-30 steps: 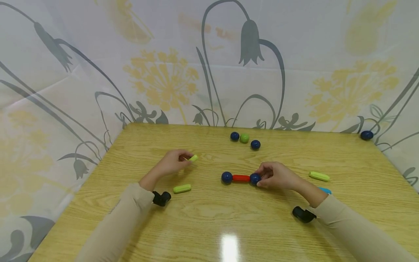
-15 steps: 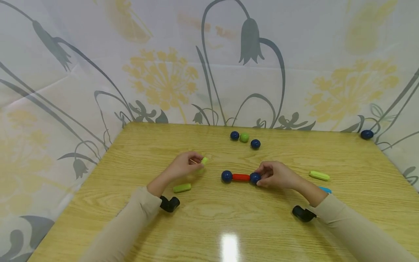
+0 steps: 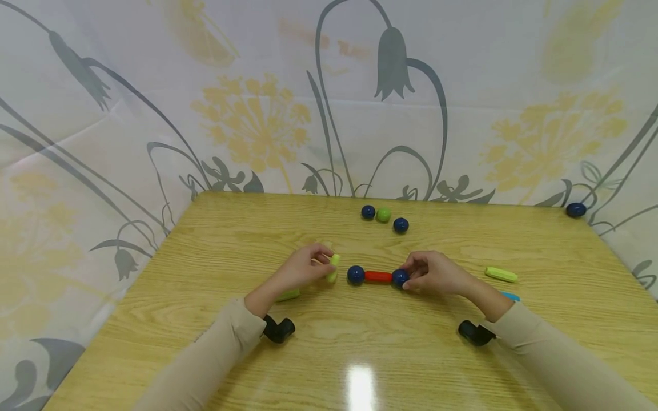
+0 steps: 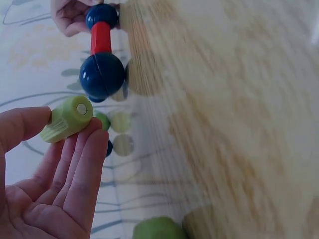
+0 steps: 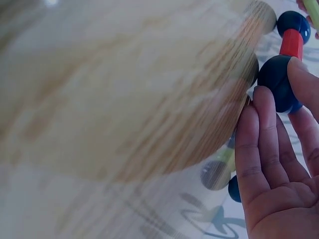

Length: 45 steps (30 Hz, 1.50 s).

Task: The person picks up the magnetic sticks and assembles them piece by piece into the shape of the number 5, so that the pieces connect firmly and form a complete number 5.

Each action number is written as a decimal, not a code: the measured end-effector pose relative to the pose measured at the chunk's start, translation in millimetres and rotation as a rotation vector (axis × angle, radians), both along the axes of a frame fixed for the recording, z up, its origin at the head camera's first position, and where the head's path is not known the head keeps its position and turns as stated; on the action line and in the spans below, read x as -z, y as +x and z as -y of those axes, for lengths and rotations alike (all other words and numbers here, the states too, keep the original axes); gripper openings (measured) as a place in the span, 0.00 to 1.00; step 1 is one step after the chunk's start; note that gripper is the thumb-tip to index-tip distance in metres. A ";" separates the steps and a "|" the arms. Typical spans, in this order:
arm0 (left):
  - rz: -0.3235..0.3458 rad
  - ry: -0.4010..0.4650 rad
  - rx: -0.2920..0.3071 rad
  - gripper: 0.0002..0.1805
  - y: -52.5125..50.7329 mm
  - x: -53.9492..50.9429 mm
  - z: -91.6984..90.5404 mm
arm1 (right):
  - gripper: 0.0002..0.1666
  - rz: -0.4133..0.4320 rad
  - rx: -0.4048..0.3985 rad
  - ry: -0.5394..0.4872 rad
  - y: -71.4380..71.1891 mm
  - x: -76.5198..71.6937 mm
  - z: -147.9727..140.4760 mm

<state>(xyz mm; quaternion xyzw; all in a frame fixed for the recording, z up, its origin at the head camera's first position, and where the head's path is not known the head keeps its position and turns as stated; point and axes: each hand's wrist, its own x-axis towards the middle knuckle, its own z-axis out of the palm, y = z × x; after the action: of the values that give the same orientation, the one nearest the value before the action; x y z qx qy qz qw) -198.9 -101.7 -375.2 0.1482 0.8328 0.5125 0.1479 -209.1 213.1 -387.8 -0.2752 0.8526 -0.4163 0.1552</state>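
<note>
My left hand (image 3: 307, 268) pinches a lime-green rod (image 3: 333, 268) between thumb and fingertips. In the left wrist view one rod end shows a small pale disc, facing the blue balls with a gap between. A red rod (image 3: 378, 277) lies on the table, joined at its ends to a left dark blue ball (image 3: 356, 275) and a right dark blue ball (image 3: 400, 278). My right hand (image 3: 437, 274) holds the right ball with thumb and fingers; in the right wrist view the thumb (image 5: 304, 82) presses on it.
Another lime rod (image 3: 289, 295) is partly hidden by my left wrist. Beyond my right forearm lie a lime rod (image 3: 501, 274) and a partly covered light blue rod (image 3: 511, 297). A green ball (image 3: 384, 214) sits between blue balls at the back; one blue ball (image 3: 576, 210) is far right.
The left hand has moved right and slightly nearer with its lime rod, which now stands more upright close to the left blue ball. My right hand stays on the right ball.
</note>
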 end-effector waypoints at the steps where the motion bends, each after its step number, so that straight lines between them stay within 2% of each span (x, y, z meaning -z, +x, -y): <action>1: 0.001 -0.003 -0.002 0.17 0.9 0.0 -1.7 | 0.15 0.000 -0.001 -0.001 -0.3 0.1 -0.2; 6: 0.005 -0.022 0.005 0.17 5.2 0.8 -8.8 | 0.15 -0.009 -0.002 0.004 -1.3 0.6 -0.9; 13: 0.059 -0.029 0.032 0.18 9.5 3.6 -16.7 | 0.15 -0.010 0.010 0.008 -0.8 0.0 -1.2; 18: 0.036 -0.074 0.047 0.16 13.1 6.1 -20.8 | 0.15 -0.017 0.004 -0.004 -0.8 0.5 -0.9; 27: 0.100 -0.057 0.067 0.17 18.9 10.1 -26.0 | 0.15 -0.017 0.010 0.007 -0.2 0.1 -0.1; 31: 0.156 0.010 0.059 0.21 19.9 10.9 -29.1 | 0.15 -0.022 0.009 0.005 -0.2 -0.1 0.1; 36: 0.220 0.092 0.047 0.31 19.4 11.9 -34.8 | 0.16 -0.024 0.004 -0.001 -0.5 -0.3 0.0; 39: 0.230 0.101 0.054 0.36 19.2 11.8 -37.5 | 0.15 -0.028 0.011 0.008 -0.5 -0.7 0.2; 45: 0.237 0.093 0.068 0.37 19.3 10.1 -40.2 | 0.16 -0.026 0.014 0.009 -1.4 -0.1 -0.1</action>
<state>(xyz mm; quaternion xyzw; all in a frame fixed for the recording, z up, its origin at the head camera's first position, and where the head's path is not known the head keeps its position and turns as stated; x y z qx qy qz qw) -179.6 -61.5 -385.3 0.1215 0.7793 0.5591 0.2556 -210.5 213.2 -387.7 -0.2737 0.8582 -0.4101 0.1425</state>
